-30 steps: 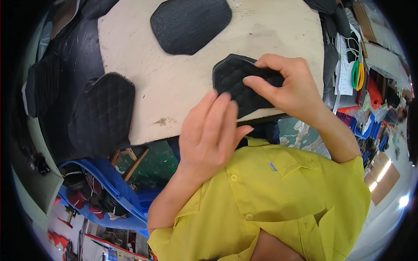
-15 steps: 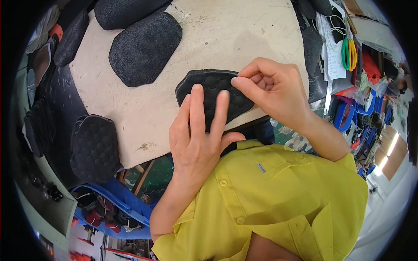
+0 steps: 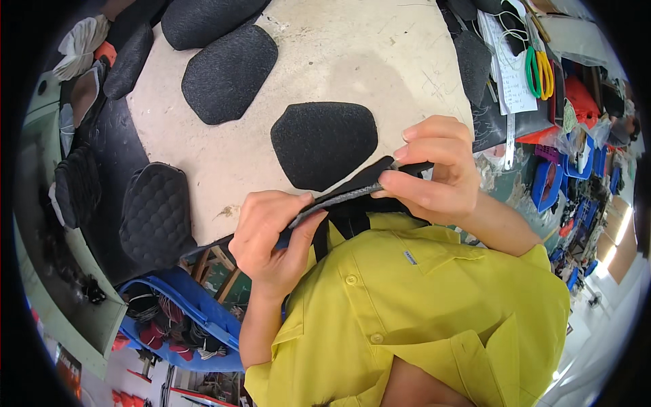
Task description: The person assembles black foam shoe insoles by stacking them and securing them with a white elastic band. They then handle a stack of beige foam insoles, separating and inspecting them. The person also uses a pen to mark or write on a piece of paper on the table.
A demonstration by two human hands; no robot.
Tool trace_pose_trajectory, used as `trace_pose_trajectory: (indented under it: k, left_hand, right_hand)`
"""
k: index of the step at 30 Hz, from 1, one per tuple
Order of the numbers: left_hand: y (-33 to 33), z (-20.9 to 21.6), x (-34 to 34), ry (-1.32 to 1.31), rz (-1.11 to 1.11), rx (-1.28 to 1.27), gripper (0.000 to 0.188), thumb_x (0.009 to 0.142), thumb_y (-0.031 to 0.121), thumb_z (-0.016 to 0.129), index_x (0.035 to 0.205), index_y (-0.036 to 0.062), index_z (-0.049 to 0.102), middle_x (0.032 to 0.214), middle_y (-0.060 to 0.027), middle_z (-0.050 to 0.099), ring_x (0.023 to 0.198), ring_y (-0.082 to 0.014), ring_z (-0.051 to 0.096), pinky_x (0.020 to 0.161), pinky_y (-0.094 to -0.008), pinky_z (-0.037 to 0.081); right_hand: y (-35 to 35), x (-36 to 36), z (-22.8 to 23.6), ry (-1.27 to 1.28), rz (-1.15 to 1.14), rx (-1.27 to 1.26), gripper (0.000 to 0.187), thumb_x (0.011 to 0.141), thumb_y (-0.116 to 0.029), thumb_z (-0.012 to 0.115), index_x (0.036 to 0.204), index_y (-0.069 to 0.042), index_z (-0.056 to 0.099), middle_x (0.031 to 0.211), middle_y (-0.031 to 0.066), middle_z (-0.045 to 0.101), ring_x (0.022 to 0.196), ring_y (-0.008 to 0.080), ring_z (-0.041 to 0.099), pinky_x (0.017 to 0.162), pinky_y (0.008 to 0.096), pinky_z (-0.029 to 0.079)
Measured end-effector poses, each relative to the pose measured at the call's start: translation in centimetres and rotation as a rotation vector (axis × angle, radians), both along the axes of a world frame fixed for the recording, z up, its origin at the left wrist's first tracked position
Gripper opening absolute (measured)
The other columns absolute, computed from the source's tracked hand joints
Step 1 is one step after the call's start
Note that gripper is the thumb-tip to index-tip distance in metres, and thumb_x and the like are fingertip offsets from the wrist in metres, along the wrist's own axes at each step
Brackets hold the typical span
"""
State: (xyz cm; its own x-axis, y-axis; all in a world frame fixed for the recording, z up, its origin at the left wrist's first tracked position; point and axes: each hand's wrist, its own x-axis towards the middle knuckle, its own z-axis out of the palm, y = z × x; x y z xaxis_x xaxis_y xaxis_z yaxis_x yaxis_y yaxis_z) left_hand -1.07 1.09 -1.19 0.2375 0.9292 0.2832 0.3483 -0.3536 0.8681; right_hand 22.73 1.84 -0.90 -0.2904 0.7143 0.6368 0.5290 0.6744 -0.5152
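Observation:
A black padded fabric panel [image 3: 352, 195] is held edge-up between my hands, just off the near edge of the pale work board. Its left end is pinched between thumb and fingers of my left hand [image 3: 264, 234]. At the other end, my right hand [image 3: 437, 176] grips it with thumb and fingertips, the remaining fingers curled above. The panel's quilted face is turned out of view. Just beyond it, a black panel with rounded corners [image 3: 324, 146] lies flat on the board [image 3: 407, 74], its plain textured side up.
More black panels [image 3: 230, 74] lie at the board's far left. A stack of quilted panels [image 3: 157, 216] sits left, above a blue bin [image 3: 203, 319] of dark cords and red pieces. Green- and yellow-handled scissors [image 3: 539, 71] and written papers [image 3: 512, 88] hang at the right.
The upper quilted panel has been lifted off the one below and tilted up toward my body. My left hand went from lying flat on it to pinching its end; the lower panel stays behind.

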Motion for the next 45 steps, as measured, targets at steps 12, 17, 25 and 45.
trace_pose_trajectory:
  k: [12,17,25,45]
  left_hand:
    - [-2.6,4.2,-4.8,0.123,0.575,-0.196,0.022,0.071,-0.012,0.062,0.092,-0.0074,0.066,0.086,-0.0108,0.068,0.078,-0.0183,0.063,0.073,-0.0294,0.051]
    - [0.5,3.0,-11.7,0.251,0.761,-0.142,0.032,0.089,0.005,0.07,0.118,-0.0053,0.06,0.106,-0.0084,0.065,0.092,-0.0136,0.059,0.084,-0.0268,0.047]
    - [0.7,2.1,-8.6,0.661,0.642,0.31,0.021,0.082,0.0,0.073,0.102,-0.0019,0.07,0.105,-0.014,0.067,0.098,-0.029,0.064,0.088,-0.0374,0.05]
    - [-2.6,-3.9,-1.2,0.367,0.186,0.367,0.025,0.067,0.001,0.072,0.091,0.0043,0.072,0.096,-0.0045,0.068,0.089,-0.0224,0.063,0.075,-0.0326,0.045]
  right_hand:
    - [6.7,2.1,6.0,-0.218,0.193,-0.314,0.009,0.078,-0.01,0.075,0.086,-0.01,0.071,0.082,0.0035,0.068,0.068,0.0231,0.063,0.065,0.0304,0.05]
    - [19.0,9.1,2.9,-0.59,-0.626,-0.084,0.033,0.084,-0.029,0.066,0.095,0.002,0.065,0.095,0.0234,0.067,0.092,0.0403,0.064,0.079,0.0477,0.048]
    - [21.0,10.2,1.0,-0.863,-0.742,0.052,0.032,0.074,-0.025,0.076,0.093,-0.001,0.068,0.091,0.0166,0.066,0.092,0.0329,0.063,0.082,0.0429,0.047]
    - [6.2,-1.9,1.3,0.143,0.068,-1.174,0.014,0.085,-0.008,0.073,0.091,0.004,0.069,0.078,0.0002,0.066,0.073,0.0039,0.059,0.067,0.0205,0.049]
